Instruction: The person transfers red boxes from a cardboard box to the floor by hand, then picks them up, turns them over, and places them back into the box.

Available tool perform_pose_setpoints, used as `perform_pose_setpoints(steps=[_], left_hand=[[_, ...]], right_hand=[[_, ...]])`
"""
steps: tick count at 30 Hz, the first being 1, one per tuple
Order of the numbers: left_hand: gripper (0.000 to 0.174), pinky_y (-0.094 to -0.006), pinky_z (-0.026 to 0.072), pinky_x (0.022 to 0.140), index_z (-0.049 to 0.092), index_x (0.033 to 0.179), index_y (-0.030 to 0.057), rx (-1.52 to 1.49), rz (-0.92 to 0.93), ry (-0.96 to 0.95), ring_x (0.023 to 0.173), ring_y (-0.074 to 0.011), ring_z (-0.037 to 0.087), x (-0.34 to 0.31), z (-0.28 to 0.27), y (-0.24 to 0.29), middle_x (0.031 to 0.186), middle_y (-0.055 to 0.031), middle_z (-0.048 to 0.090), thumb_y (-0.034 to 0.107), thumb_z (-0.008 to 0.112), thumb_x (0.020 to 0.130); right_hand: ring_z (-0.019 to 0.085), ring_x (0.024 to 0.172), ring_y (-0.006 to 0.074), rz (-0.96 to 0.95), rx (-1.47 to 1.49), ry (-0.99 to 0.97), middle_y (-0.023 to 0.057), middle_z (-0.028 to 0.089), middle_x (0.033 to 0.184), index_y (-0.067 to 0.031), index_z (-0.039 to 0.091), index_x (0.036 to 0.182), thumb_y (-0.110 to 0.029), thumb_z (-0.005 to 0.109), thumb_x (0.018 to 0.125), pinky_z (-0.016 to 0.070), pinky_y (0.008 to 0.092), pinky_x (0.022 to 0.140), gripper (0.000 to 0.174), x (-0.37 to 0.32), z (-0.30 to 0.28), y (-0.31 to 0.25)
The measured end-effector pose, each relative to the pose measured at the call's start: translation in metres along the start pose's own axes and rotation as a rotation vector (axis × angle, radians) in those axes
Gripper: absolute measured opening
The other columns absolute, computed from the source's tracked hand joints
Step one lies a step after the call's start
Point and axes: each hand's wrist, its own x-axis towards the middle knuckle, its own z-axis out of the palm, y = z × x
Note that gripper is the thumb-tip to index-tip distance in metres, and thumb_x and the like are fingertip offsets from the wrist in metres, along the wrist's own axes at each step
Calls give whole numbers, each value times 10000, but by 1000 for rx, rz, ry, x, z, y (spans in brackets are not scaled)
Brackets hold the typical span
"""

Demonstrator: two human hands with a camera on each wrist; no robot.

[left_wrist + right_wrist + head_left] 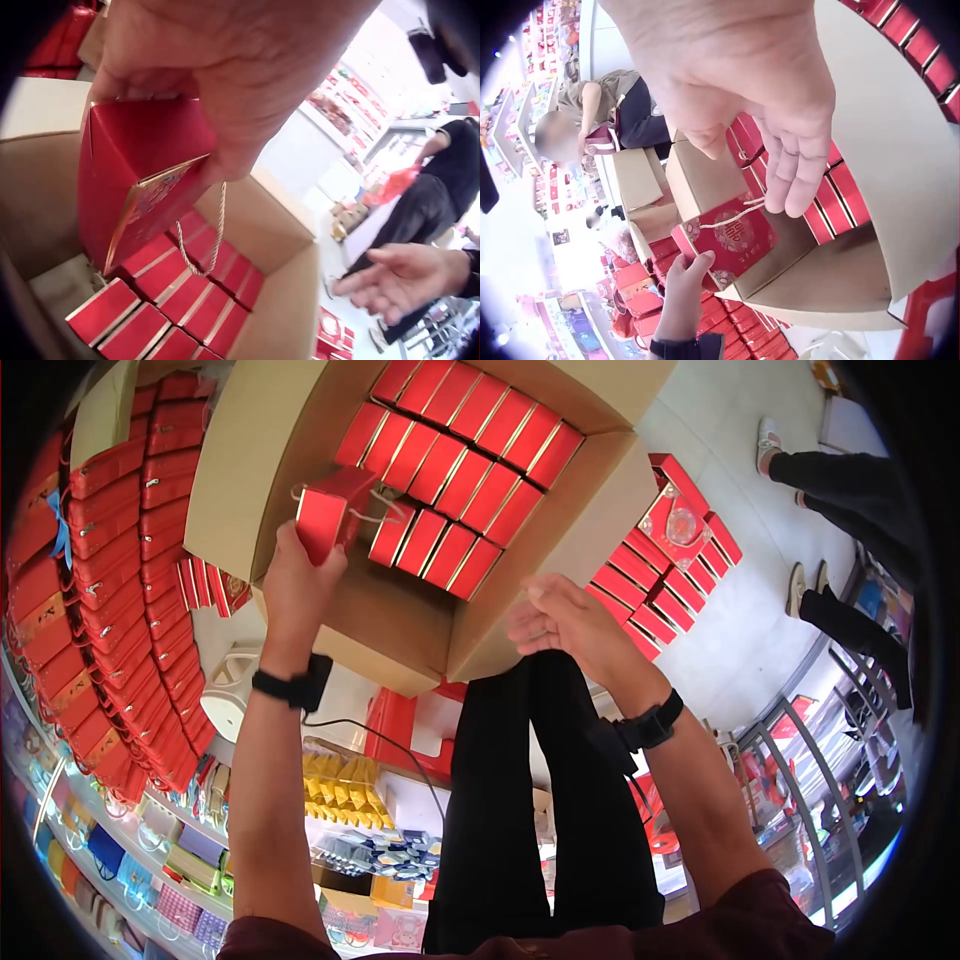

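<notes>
My left hand (297,585) grips a small red box (322,525) with a gold cord handle, over the left part of a large cardboard carton (375,645). The right wrist view shows a round gold pattern on the held box (735,234). Rows of red boxes (440,465) with pale gold edges fill much of the carton; its near left corner shows bare cardboard. My right hand (575,622) holds nothing, fingers loosely bent, beside the carton's right wall. In the left wrist view the right hand (405,281) appears palm up, apart from the held box (142,172).
More red boxes (650,580) stand on the floor right of the carton. Stacked red bags (130,590) line the left side. A white stool (228,695) is near my left wrist. People's legs (840,480) are at the right; shelves with goods (130,860) are lower left.
</notes>
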Motion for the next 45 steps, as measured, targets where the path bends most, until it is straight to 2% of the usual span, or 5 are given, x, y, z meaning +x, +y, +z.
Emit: perform_pose_setpoints(steps=[12,18,28,36,45], left_hand=[[682,-452,535,947,565,1201,-79,-10,-423,-99,1091,-420,682,85,162,-122,1127,-288,701,409,772,772],[682,-464,527,948,518,1284,-18,-110,-41,-294,1069,-431,677,76,181,-122,1149,-270,696,381,792,804],[699,-429,431,1076,524,1380,16,-233,-178,-635,1271,-366,587,103,198,-138,1313,-227,647,516,677,917],[704,-434,424,1090,488,1426,-45,-60,-37,-393,1294,-392,562,92,202,-148,1357,-278,600,464,640,964],[470,-356,474,1041,547,1370,-18,-243,8,-260,1189,-248,629,48,111,-5,1300,-187,650,321,561,1044]], right_hand=[[659,1025,237,105,2,57,165,623,1137,13,454,1379,-324,520,1071,560,371,891,461,-4,-40,33],[668,1014,239,116,15,67,161,634,1121,18,468,1377,-313,522,1069,560,362,890,454,5,-43,48],[685,964,223,3,-16,241,145,660,1084,20,550,1286,-285,525,1051,561,346,865,386,21,-74,57],[680,942,218,71,37,344,138,672,1073,-14,596,1205,-300,550,1032,567,360,851,337,8,-131,99],[686,937,267,117,112,548,154,664,1095,-6,570,1225,-300,591,989,586,396,810,378,-35,-241,189]])
